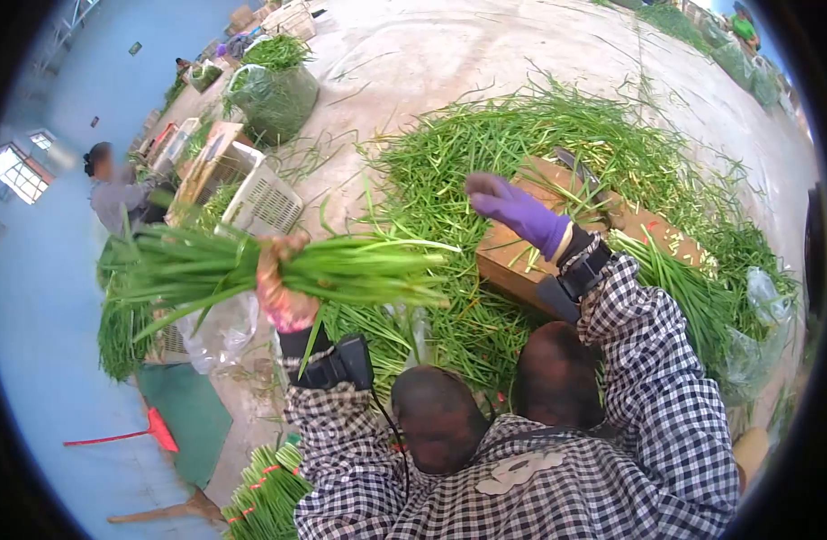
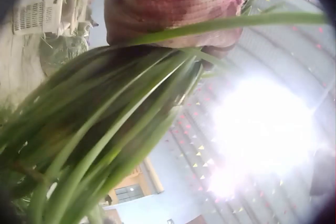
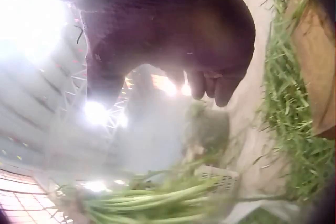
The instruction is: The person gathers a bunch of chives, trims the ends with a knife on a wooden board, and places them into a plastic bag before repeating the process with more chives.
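My left hand (image 1: 284,286), in a pink patterned glove, grips a thick bunch of chives (image 1: 368,270) round its middle and holds it raised sideways. In the left wrist view the long leaves (image 2: 100,113) fan out below the glove. My right hand (image 1: 518,212), in a purple glove, is held over the near corner of a wooden box (image 1: 512,256) with nothing in it. In the right wrist view its thumb stands apart from the loosely bent fingers (image 3: 223,90), and the bunch (image 3: 152,203) shows beyond them. A curved blade (image 1: 577,171) lies on the box.
Loose green trimmings (image 1: 458,144) heap around the box. More chives (image 1: 670,279) lie at its right side. Tied bunches (image 1: 265,495) lie at lower left, near a red broom (image 1: 161,430). A white crate (image 1: 265,198) and a person (image 1: 116,189) are at left.
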Tool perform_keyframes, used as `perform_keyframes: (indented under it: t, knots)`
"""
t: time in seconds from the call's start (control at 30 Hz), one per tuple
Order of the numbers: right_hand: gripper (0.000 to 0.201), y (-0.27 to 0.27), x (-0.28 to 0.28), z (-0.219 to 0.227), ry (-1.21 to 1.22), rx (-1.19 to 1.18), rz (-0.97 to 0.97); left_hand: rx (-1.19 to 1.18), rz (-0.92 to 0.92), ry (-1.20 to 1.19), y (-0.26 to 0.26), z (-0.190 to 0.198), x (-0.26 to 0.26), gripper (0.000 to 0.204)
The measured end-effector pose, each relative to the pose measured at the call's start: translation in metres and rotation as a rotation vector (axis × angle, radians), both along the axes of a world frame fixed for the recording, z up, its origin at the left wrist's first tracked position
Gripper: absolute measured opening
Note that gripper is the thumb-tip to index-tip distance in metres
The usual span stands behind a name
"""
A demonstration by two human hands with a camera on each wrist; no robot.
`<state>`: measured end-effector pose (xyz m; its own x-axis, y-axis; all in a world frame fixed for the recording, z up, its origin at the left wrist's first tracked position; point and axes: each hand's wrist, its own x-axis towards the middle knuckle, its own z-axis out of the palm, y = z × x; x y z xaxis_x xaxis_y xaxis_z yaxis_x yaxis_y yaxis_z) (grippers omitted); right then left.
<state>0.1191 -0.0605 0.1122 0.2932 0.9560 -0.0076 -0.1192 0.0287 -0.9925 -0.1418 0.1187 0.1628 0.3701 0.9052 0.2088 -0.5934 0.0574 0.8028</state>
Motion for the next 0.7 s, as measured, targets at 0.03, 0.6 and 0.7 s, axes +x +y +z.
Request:
perform_keyframes:
  t: [0.03,0.6,0.7]
  knots:
    - [0.060,-0.003,0.003,-0.011,-0.051,-0.129,0.076,0.095,-0.150,-0.151,0.000,0.004,-0.010,0.011]
    - [0.052,0.007,-0.084,0.040,-0.348,0.126,0.300,-0.099,-0.403,-0.270,-0.061,0.015,0.000,0.012]
    - [0.036,0.019,-0.098,0.029,-0.099,0.040,0.147,0.155,-0.538,-0.279,-0.053,0.006,0.017,0.008]
